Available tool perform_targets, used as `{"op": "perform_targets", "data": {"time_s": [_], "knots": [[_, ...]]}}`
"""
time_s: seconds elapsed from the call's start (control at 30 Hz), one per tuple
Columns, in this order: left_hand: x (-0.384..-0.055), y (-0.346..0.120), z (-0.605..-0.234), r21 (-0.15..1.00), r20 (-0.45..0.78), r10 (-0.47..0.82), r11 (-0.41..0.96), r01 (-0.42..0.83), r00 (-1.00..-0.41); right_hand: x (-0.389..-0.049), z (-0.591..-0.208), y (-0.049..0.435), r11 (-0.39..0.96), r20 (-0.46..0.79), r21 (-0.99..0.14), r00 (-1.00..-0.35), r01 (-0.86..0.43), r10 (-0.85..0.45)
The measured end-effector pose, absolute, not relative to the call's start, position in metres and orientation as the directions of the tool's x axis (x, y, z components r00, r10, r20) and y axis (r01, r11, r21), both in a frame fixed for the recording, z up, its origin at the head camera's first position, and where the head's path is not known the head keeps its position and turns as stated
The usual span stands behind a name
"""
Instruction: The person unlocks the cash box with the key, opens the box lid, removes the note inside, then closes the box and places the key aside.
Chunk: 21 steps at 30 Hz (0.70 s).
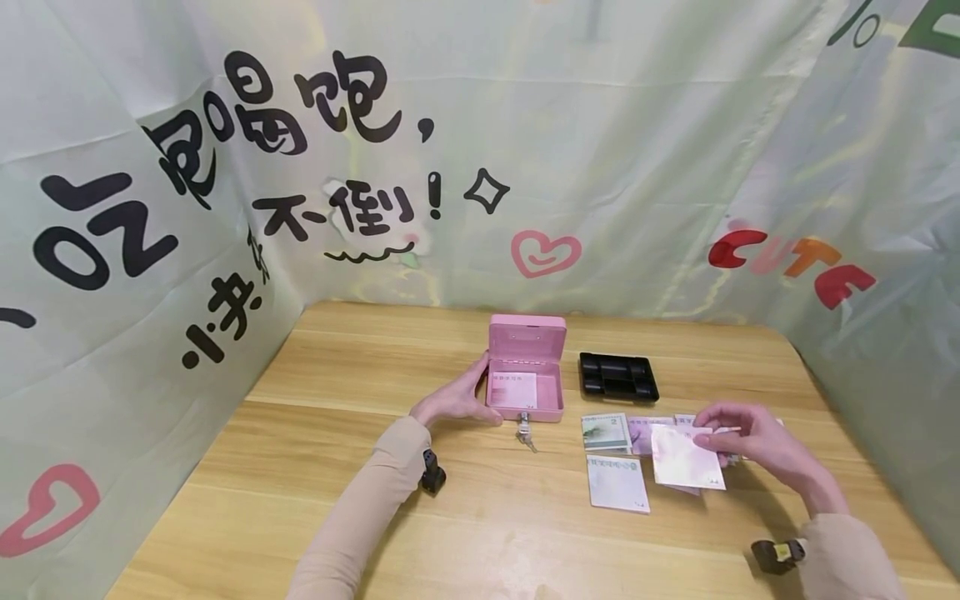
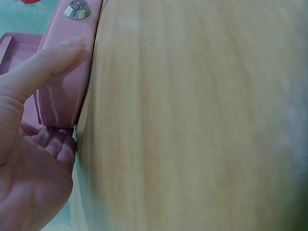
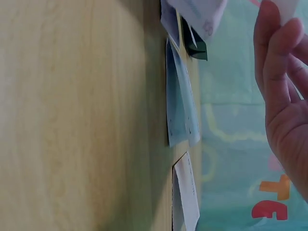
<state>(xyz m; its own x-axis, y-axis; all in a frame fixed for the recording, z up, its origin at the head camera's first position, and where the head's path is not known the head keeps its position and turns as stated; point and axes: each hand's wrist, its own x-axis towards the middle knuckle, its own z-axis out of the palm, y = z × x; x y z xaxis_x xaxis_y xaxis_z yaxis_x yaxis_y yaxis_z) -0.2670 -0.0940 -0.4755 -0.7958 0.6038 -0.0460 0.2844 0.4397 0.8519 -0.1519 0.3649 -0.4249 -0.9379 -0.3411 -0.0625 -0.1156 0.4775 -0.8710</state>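
Observation:
A pink cash box (image 1: 557, 392) stands with its lid up; a pinkish banknote (image 1: 516, 390) lies inside. My left hand (image 1: 459, 400) holds the box at its left front corner. Its thumb lies along the front wall near the lock (image 2: 77, 8), and its fingers (image 2: 66, 150) bend at the side wall. My right hand (image 1: 753, 442) pinches a pale pink banknote (image 1: 684, 458) between thumb and fingers, raised over the notes on the table. Beneath it are several piles: a green note (image 1: 604, 433), a purple note (image 1: 642, 435) and a pale bluish note (image 1: 617, 485).
Behind the notes a black compartment tray (image 1: 618, 377) sits to the right of the box. Keys (image 1: 527, 437) hang from the box lock over the wooden table (image 1: 360, 358). Printed cloth (image 1: 637, 167) surrounds the table at the back and sides.

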Motion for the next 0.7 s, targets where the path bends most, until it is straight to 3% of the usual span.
{"op": "perform_targets", "data": {"time_s": [0.7], "knots": [[-0.268,-0.094,-0.477,0.839,-0.037,0.605,0.451,0.304,-0.795,-0.152,-0.437,0.37,0.427,-0.092,-0.891,-0.859,-0.155,-0.503]]}}
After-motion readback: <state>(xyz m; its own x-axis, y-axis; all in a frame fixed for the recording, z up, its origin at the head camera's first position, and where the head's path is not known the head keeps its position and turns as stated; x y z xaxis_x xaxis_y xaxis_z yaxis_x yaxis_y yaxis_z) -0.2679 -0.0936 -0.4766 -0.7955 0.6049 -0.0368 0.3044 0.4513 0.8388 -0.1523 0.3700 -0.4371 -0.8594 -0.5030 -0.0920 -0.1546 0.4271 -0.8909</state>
